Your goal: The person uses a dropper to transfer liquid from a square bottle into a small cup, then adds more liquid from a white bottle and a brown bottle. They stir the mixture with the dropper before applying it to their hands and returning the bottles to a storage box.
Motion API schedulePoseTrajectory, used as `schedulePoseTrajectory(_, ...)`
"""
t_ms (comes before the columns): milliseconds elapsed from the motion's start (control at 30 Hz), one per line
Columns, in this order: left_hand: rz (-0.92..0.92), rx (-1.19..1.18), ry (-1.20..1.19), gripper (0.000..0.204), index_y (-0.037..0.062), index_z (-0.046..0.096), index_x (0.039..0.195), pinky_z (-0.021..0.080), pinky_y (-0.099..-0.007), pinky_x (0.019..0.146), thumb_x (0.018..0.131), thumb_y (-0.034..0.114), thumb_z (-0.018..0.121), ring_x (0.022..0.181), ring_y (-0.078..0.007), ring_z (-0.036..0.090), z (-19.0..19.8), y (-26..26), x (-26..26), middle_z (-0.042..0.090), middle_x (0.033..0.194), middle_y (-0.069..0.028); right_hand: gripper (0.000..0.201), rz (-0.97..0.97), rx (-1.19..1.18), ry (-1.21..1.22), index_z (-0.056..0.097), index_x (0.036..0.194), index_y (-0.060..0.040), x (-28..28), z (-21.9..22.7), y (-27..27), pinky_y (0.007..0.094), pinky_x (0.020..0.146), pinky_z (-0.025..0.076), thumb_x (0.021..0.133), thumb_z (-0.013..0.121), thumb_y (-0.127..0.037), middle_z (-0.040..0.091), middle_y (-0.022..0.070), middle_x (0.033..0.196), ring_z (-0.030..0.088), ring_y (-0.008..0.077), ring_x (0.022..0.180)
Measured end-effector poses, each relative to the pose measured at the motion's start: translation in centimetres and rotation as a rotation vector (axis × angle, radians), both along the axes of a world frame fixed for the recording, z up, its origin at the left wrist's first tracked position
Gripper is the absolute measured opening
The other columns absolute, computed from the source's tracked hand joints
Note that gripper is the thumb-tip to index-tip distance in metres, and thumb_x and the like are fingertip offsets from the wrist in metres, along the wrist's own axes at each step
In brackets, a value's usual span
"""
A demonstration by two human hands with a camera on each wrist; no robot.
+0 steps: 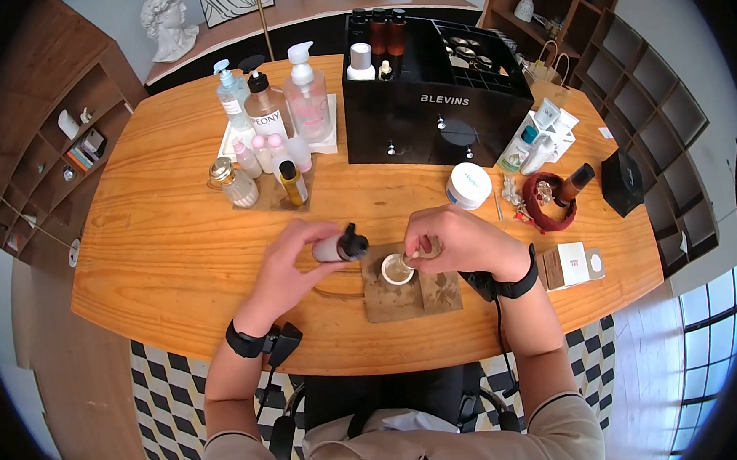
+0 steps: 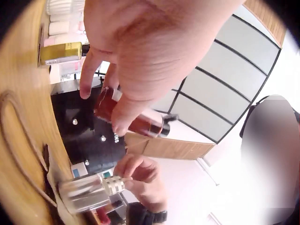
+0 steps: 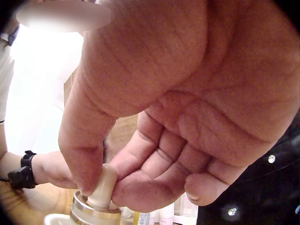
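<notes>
My left hand (image 1: 290, 264) grips a small bottle (image 1: 327, 250) with a black pump top (image 1: 353, 242); in the left wrist view this bottle (image 2: 146, 120) looks reddish and tilted. The right hand (image 1: 462, 237) pinches a cream stopper (image 3: 104, 187) between thumb and index finger, at the mouth of a container with a shiny metallic collar (image 3: 96, 216). That container shows in the left wrist view as a clear glass jar (image 2: 84, 193). A round piece with a white rim (image 1: 386, 274) is beside or under the right fingertips; the hand partly covers this area.
Under the work lies a brown mat (image 1: 386, 305). Pump bottles (image 1: 268, 110) and small bottles stand at the back left, a black organizer (image 1: 412, 122) at the back. To the right are a white jar (image 1: 469, 186), a red bowl (image 1: 545, 219) and a small box (image 1: 563, 266).
</notes>
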State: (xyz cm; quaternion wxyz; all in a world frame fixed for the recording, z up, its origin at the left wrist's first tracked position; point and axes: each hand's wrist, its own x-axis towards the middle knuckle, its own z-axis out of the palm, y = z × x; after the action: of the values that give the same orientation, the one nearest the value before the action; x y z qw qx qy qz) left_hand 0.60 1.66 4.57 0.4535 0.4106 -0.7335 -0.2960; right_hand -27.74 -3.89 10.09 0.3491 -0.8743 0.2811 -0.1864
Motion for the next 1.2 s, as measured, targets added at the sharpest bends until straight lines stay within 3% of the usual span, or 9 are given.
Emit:
schedulePoseTrajectory(33, -0.006, -0.098, -0.224, 0.054, 0.0035, 0.058, 0.122, 0.054, -0.0379, 0.093, 0.075, 0.003, 0.085, 0.110, -0.0267, 0.067, 0.7, 0.3, 0.1, 0.068, 0.115, -0.0103, 0.011, 0.001, -0.011, -0.001, 0.064, 0.080, 0.0021, 0.0, 0.0, 0.0, 0.0339, 0.063, 0.052, 0.075, 0.073, -0.003, 0.064, 0.0118, 0.077, 0.065, 0.0250, 0.069)
schedulePoseTrajectory(133, -0.038, -0.034, -0.298, 0.051, 0.0043, 0.062, 0.116, 0.054, -0.0377, 0.091, 0.072, 0.007, 0.087, 0.107, -0.0298, 0.067, 1.1, 0.5, -0.3, 0.069, 0.114, -0.0126, 0.011, 0.002, -0.016, -0.002, 0.064, 0.080, 0.0020, 0.1, 0.0, 0.1, 0.0341, 0.063, 0.052, 0.075, 0.073, -0.003, 0.064, 0.0117, 0.077, 0.064, 0.0251, 0.069)
schedulePoseTrajectory(233, -0.072, 0.041, -0.303, 0.054, 0.0061, 0.061, 0.120, 0.054, -0.0377, 0.092, 0.072, 0.010, 0.087, 0.108, -0.0306, 0.066, 0.3, 0.3, -0.2, 0.069, 0.115, -0.0120, 0.011, -0.001, -0.007, 0.000, 0.064, 0.080, 0.0017, 0.1, 0.2, 0.2, 0.0343, 0.063, 0.051, 0.075, 0.073, -0.003, 0.064, 0.0116, 0.078, 0.064, 0.0253, 0.069)
schedulePoseTrajectory(367, -0.077, -0.033, -0.293, 0.052, 0.0065, 0.064, 0.118, 0.055, -0.0380, 0.086, 0.072, 0.009, 0.086, 0.103, -0.0313, 0.066, 0.2, 0.2, -0.2, 0.069, 0.111, -0.0115, 0.011, -0.006, -0.016, -0.021, 0.064, 0.081, 0.0015, 0.0, 0.3, 0.2, 0.0343, 0.063, 0.052, 0.075, 0.073, -0.003, 0.064, 0.0116, 0.079, 0.064, 0.0256, 0.069)
schedulePoseTrajectory(433, -0.165, -0.126, -0.378, 0.046, 0.0134, 0.065, 0.119, 0.054, -0.0404, 0.082, 0.076, 0.010, 0.081, 0.095, -0.0304, 0.065, 0.0, 0.0, 0.1, 0.067, 0.106, -0.0066, 0.011, -0.008, -0.011, -0.013, 0.064, 0.081, 0.0014, 0.1, 0.6, 0.3, 0.0343, 0.063, 0.052, 0.075, 0.073, -0.003, 0.064, 0.0116, 0.079, 0.064, 0.0256, 0.069)
schedulePoseTrajectory(1000, -0.145, -0.117, -0.348, 0.038, 0.0155, 0.067, 0.116, 0.051, -0.0393, 0.088, 0.080, 0.009, 0.077, 0.098, -0.0280, 0.064, 0.5, 0.2, -0.4, 0.067, 0.105, -0.0051, 0.012, -0.013, -0.014, -0.007, 0.065, 0.082, 0.0014, 0.2, 0.4, 0.3, 0.0345, 0.063, 0.051, 0.073, 0.072, -0.002, 0.064, 0.0120, 0.080, 0.064, 0.0264, 0.070)
schedulePoseTrajectory(1067, -0.122, -0.109, -0.352, 0.037, 0.0161, 0.068, 0.116, 0.051, -0.0392, 0.088, 0.081, 0.009, 0.077, 0.099, -0.0273, 0.064, 0.5, 0.3, -0.5, 0.067, 0.105, -0.0049, 0.013, -0.006, -0.011, 0.042, 0.065, 0.081, 0.0002, 0.1, 0.3, 0.3, 0.0307, 0.063, 0.050, 0.076, 0.076, -0.005, 0.064, 0.0078, 0.078, 0.062, 0.0212, 0.070)
schedulePoseTrajectory(1200, -0.134, -0.111, -0.357, 0.036, 0.0159, 0.068, 0.116, 0.049, -0.0398, 0.090, 0.081, 0.010, 0.076, 0.101, -0.0265, 0.064, 0.2, 0.2, -0.2, 0.067, 0.107, -0.0045, 0.012, 0.025, 0.045, 0.068, 0.065, 0.080, -0.0003, 0.1, 0.5, 0.6, 0.0308, 0.063, 0.049, 0.076, 0.076, -0.005, 0.064, 0.0075, 0.077, 0.062, 0.0213, 0.070)
